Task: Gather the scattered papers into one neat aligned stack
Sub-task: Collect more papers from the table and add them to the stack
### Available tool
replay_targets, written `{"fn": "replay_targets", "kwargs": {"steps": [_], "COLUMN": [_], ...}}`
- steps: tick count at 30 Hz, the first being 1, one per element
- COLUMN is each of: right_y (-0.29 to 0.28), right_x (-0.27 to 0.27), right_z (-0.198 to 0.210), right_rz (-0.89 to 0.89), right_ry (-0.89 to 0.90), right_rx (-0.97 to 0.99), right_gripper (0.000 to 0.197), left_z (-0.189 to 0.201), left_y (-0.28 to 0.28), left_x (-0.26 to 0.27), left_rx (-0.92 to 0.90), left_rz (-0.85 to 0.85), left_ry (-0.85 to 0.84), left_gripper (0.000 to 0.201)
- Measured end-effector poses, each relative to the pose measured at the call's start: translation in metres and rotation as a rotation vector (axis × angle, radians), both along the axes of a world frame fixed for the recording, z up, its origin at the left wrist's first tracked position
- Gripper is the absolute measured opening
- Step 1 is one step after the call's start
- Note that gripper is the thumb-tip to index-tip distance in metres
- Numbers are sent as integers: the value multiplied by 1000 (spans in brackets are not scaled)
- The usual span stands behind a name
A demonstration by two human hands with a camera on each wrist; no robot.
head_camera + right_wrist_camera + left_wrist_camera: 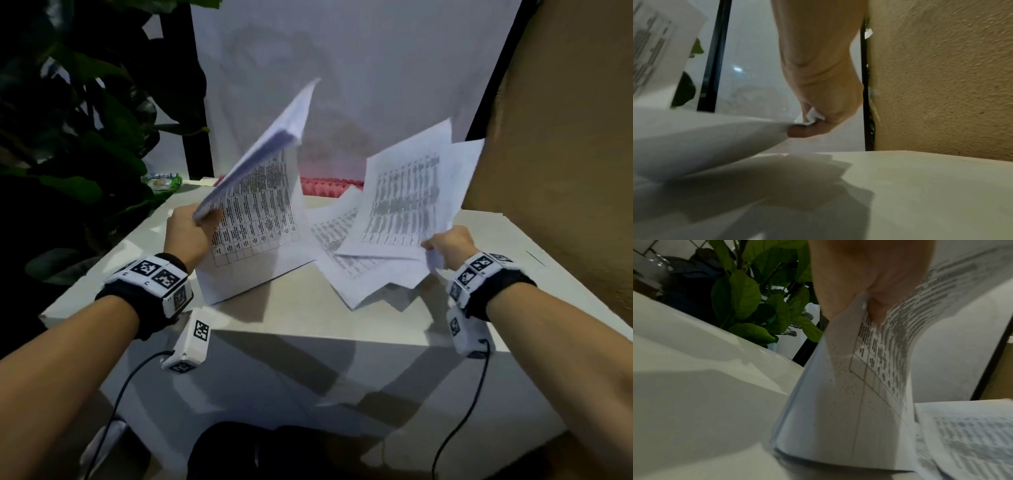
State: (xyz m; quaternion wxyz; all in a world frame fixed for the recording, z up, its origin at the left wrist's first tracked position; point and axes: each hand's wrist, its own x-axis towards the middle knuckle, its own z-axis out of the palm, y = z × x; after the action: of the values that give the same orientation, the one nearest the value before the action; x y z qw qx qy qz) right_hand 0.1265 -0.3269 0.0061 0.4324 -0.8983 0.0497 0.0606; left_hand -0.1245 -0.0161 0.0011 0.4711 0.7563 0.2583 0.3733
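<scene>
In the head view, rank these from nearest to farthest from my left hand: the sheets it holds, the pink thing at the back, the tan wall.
1. Sheets, gripped in the left hand.
2. Pink thing, behind the table, centre.
3. Tan wall, far right.

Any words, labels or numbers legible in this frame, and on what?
None can be quoted.
Left-hand sheets: printed table, text too blurred.
Right-hand sheets: rows of print, blurred.
Wrist bands: square coded markers, no readable words.
Bottle by the plant: label too small.

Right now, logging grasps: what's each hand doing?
Left hand: grips a sheaf of printed papers.
Right hand: pinches a fanned bunch of sheets.
</scene>
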Motion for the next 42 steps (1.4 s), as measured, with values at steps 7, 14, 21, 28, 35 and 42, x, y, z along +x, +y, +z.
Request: {"fn": "replay_targets", "kwargs": {"steps": [7,14,21,28,35,42], "right_y": [-26,-10,9,6,29,57], "right_x": [15,5,-5,-6,-18,-46], "right_z": [42,66,64,87,83,42], "right_rz": [-107,-1,-6,-46,67,296], "right_ry": [32,18,4,-33,162,266], "right_rx": [497,743,900,956,910,454], "right_gripper": [38,42,37,33,16,12], "left_z": [7,4,-14,-14,-8,5], "left_y": [-4,-17,-13,-24,-38,-51], "left_x": [6,18,32,41,46,48], "left_rx": [-156,-478,-802,-797,-768,-658], "left_rz": [39,-43,-226,-197,-225,-226], "left_ry": [-7,342,441,419,262,187], "left_gripper": [20,41,22,16,32,24]}}
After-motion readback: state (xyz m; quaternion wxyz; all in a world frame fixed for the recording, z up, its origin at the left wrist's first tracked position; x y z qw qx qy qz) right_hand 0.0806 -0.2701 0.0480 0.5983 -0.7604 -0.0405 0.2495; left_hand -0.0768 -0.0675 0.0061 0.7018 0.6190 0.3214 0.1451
